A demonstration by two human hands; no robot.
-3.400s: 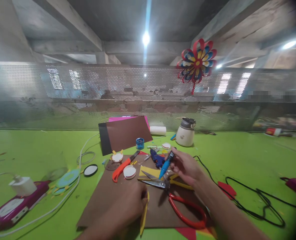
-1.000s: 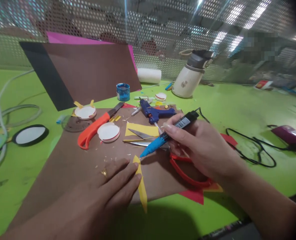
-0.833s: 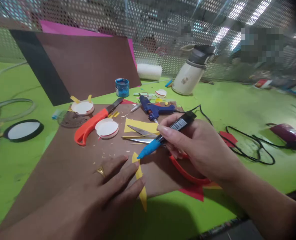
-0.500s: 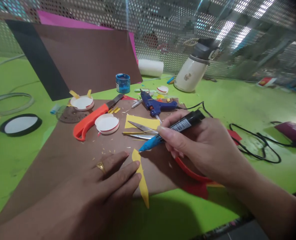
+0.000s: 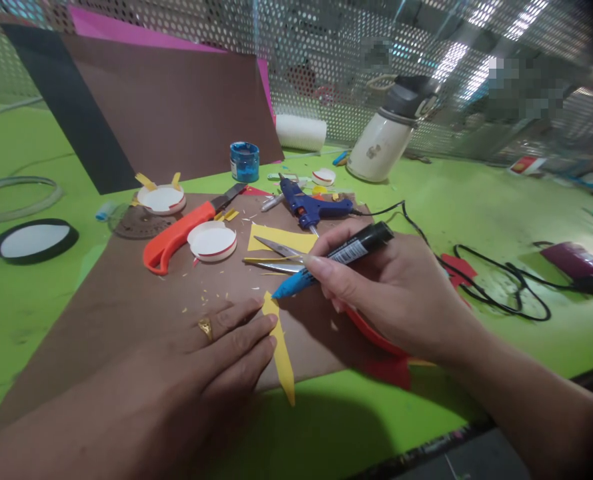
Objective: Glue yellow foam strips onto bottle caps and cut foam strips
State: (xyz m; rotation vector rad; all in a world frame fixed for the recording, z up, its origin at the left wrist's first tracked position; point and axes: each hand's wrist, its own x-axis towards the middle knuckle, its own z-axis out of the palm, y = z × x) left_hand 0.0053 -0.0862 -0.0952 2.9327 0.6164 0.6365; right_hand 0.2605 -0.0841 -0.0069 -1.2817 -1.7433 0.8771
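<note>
Right hand (image 5: 396, 293) grips a black marker (image 5: 333, 259), blue tip touching the upper end of a yellow paper strip (image 5: 279, 347). Left hand (image 5: 211, 360) lies flat, fingers spread, pinning the strip's left edge to brown card (image 5: 141, 300). Scissors (image 5: 276, 257) lie just beyond the marker tip; glue gun (image 5: 309, 208) farther back.
</note>
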